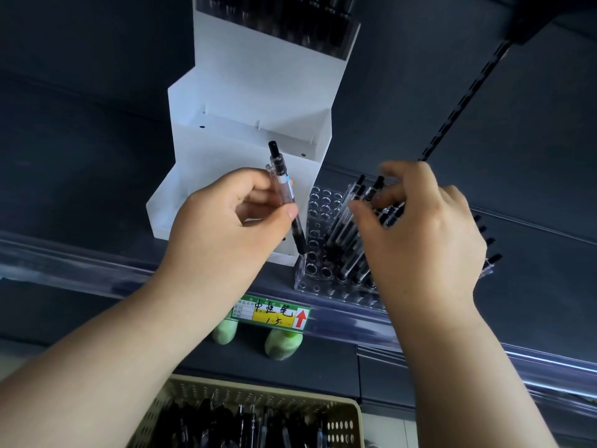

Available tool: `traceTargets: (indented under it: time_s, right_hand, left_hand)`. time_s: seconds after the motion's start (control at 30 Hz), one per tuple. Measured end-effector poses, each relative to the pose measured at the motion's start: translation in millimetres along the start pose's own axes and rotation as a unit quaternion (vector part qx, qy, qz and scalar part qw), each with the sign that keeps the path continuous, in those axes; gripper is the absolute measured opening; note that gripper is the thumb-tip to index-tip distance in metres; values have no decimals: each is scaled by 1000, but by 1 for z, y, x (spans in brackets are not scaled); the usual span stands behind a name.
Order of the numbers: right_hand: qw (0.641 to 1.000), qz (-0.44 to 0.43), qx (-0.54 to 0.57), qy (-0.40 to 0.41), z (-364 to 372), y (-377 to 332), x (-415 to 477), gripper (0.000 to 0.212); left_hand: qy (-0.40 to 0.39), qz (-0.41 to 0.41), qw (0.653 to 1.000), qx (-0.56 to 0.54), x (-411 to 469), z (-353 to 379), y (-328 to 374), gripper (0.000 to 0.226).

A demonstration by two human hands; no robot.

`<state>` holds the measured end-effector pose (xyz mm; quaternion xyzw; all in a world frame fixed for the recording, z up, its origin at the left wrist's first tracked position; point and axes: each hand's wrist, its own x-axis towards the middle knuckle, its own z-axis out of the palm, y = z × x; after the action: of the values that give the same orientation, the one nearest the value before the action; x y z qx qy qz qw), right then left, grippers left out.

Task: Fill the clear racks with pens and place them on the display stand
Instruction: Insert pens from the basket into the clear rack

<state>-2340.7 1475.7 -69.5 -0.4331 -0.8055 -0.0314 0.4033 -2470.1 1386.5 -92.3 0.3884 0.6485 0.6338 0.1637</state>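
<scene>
My left hand (232,218) pinches a clear black-ink pen (286,195) upright, its tip just above the left edge of the clear rack (319,221). The rack stands on the dark shelf to the right of the white stepped display stand (252,101); its left holes are bare, its right side holds several pens (349,240). My right hand (420,227) is over those pens with curled fingers touching their tops; whether it grips any is unclear. Another filled rack sits on the stand's top step (290,24).
A beige perforated basket (342,412) with several loose pens sits below at the bottom. A green and yellow price label (274,313) hangs on the shelf's front rail. Two pale green bottle tops (284,345) stand on the lower shelf. A slotted upright (465,101) runs behind.
</scene>
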Motion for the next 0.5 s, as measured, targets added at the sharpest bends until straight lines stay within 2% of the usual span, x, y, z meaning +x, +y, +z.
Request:
traceTargets:
  time_s: [0.1,0.3,0.5]
  right_hand:
    - [1000,-17,-6,15,1,0,0,33]
    - [998,-43,-29,30,4,3,-1,8]
    - [997,-55,-40,45,5,4,-2,11]
  left_hand:
    - [1,-1,1000,2,1,0,-2,14]
    - [1,0,1000,5,1,3,-2,14]
    - [-14,2,1000,8,-1,8,-3,16]
